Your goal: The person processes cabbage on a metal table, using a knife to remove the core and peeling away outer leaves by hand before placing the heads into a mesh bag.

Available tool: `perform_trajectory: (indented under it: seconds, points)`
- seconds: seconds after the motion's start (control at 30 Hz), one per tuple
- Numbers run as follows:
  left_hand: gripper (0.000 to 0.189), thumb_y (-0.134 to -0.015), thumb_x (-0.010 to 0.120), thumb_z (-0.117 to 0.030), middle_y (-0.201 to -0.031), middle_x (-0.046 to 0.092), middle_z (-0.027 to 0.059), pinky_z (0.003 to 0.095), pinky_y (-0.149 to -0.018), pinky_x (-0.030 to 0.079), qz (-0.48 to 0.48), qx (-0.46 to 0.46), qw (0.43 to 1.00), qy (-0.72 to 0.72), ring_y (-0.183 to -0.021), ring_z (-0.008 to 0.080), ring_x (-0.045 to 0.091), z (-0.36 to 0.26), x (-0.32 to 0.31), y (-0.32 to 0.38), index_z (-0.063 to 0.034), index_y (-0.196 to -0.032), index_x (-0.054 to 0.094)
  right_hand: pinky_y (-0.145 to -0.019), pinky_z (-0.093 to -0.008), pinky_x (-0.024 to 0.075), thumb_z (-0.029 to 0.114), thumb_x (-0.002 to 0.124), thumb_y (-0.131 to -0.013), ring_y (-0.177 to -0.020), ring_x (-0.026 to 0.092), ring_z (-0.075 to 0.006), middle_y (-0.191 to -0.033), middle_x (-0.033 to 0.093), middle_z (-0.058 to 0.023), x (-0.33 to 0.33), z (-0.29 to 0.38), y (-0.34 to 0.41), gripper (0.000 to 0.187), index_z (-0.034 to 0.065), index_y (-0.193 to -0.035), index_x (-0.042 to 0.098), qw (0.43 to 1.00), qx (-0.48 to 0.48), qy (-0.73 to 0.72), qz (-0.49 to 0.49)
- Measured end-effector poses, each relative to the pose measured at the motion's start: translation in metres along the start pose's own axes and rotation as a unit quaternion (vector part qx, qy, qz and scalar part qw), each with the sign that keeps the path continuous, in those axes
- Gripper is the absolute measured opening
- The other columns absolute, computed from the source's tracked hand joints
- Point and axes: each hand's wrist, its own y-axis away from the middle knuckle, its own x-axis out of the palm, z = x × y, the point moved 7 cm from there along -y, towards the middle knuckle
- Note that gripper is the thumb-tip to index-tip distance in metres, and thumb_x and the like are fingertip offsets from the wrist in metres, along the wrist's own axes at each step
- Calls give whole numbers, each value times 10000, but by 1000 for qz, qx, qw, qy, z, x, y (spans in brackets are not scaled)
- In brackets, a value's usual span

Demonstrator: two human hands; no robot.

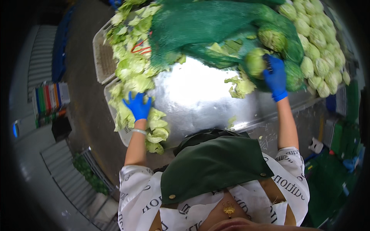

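Observation:
My left hand (138, 106), in a blue glove, rests with spread fingers on loose lettuce leaves (141, 83) at the table's left edge. My right hand (275, 75), also gloved in blue, is closed around a small black-handled tool (268, 64); its working end cannot be made out. That hand is against a green lettuce head (255, 63), slightly blurred, at the mouth of a green mesh sack (208, 26). Another untrimmed head (271, 39) lies just beyond it, and more show through the mesh. Torn leaves (242, 86) lie just left of my right hand.
A shiny metal table (190, 109) spreads before me. Pale heads (321, 52) are piled at its right end. White plastic crates (101, 55) stand against the left side, partly under leaves. A red cord (141, 48) lies by the sack. Green bins (347, 138) stand at right.

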Motion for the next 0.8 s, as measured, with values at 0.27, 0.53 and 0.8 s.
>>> perform_trajectory:
  seconds: [0.27, 0.53, 0.8]
  points:
    - [365, -863, 605, -16, -1123, 624, 67, 273, -851, 471, 10, -17, 834, 552, -933, 144, 589, -170, -22, -34, -30, -1227, 575, -670, -304, 482, 31, 523, -759, -737, 600, -148, -841, 663, -96, 43, -9, 64, 381, -17, -1130, 596, 885, 335, -322, 29]
    - [1002, -640, 860, -274, -1320, 421, 183, 380, -980, 443, 177, -23, 823, 539, -1197, 294, 473, -204, 14, -14, -28, -1400, 255, -842, -264, 459, -28, 513, -723, -1026, 569, -136, -1214, 597, -87, 128, 69, 142, 612, 40, -1330, 486, 770, 343, -504, 187]
    - [696, -778, 756, -315, -1172, 510, 134, 331, -800, 497, 252, -299, 676, 624, -1005, 254, 570, -165, -2, 46, -12, -1296, 402, -826, -288, 465, 78, 571, -773, -889, 575, -143, -1022, 642, -84, 146, 103, 121, 506, 31, -1275, 521, 804, 246, -468, 271]
